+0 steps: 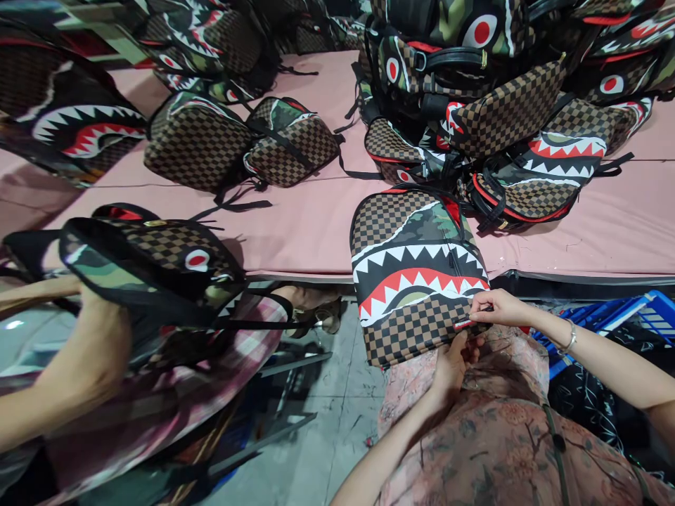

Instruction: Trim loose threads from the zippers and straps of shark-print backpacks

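A checkered backpack [422, 274] with a shark-mouth print leans on the edge of the pink table, its bottom corner toward me. My right hand [498, 309] is closed in a pinch on a small red-and-white tag [462, 324] at the backpack's lower right corner. Below that corner, my left hand [454, 365] grips the bottom edge with curled fingers. Part of the left fingers is hidden behind the bag.
Piled shark-print backpacks [485, 105] cover the far right of the pink table [306, 232]; smaller bags [292, 140] lie mid-left. At left, a co-worker's arm [100, 351] reaches into another backpack [174, 260]. A blue plastic crate [657, 313] stands at right.
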`<state>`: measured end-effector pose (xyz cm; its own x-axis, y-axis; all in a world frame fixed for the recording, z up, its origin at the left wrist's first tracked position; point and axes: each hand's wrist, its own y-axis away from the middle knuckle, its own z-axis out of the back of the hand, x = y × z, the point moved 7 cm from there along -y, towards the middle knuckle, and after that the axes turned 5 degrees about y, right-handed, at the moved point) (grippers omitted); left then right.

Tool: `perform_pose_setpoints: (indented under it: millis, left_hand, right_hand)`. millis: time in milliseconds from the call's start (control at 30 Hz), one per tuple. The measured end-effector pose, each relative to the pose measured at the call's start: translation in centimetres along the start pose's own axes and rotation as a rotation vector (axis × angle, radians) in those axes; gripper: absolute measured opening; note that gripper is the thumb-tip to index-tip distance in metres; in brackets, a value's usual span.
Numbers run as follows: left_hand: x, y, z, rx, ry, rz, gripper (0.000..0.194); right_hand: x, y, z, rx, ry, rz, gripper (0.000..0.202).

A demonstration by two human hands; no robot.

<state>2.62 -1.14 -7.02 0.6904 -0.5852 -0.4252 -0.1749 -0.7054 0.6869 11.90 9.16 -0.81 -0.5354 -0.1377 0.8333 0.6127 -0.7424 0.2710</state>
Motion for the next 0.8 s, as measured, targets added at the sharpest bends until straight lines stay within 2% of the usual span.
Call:
perform_pose_setpoints:
  millis: [167,333,500,600,700,800]
  left_hand:
    - [-0.1,0.1,-0.1,0.008,-0.004,0.003,0.032]
    - [-0.3,0.2,-0.1,0.013,-0.075,-0.027,0.036]
    - [0.0,-0.2,0.7,0.01,-0.198,-0.021,0.046]
    - [-0.1,-0.2,0.8,0.067,-0.37,-0.048,0.05]
    - [-0.6,0.7,-0.2,0.226,-0.674,-0.107,0.038]
    - [-2.7,2.3,-1.2,0.261,-1.028,-0.301,0.023]
  right_hand:
    - [-0.2,0.2,-0.1,-0.042,0.032,0.027,0.021]
    - [-0.6,0.3,-0.4,-0.086,-0.169,0.003,0.025]
    - [0.0,0.6,-0.3,-0.158,-0.067,0.022,0.02]
    - [-0.4,0.6,-0.2,-0.219,-0.259,0.023,0.026]
    - [-2.8,0.6,-0.5,-0.298,-0.579,-0.081,0.035]
    - [-5.3,0.6,-0.3,-0.414,-0.715,-0.146,0.039]
